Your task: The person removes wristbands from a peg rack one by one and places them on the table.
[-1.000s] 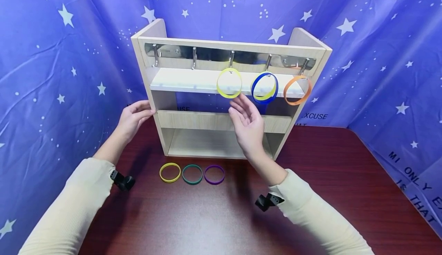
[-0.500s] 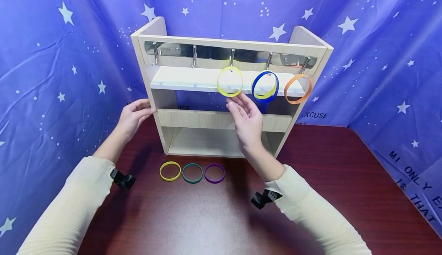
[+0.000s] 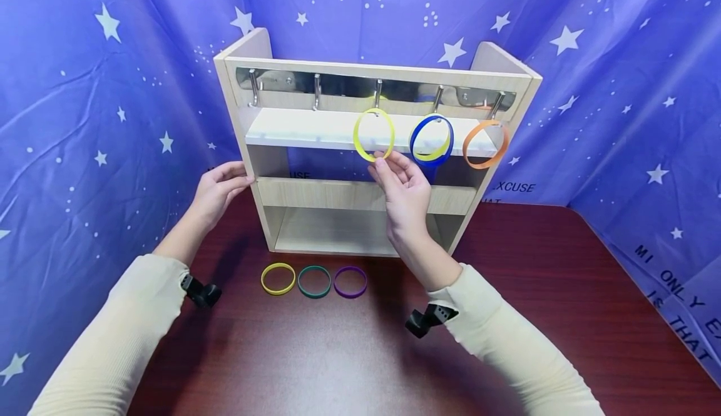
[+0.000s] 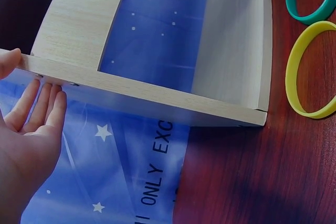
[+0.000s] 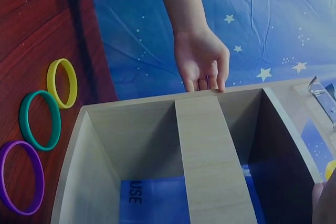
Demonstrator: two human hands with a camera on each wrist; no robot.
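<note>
Right hand [image 3: 408, 202] pinching yellow band [image 3: 356, 133] at middle hook [image 3: 378, 92], seating unclear; likely hanging step, wanting release next; left hand [image 3: 216, 192] loose-fingered, touching rack [image 3: 315, 193]

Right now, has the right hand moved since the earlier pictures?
Yes: in the head view, the right hand has moved slightly up toward the middle hook, its thumb now at the hanging yellow band.

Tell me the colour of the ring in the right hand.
The ring is yellow, seen best in the head view.
</note>
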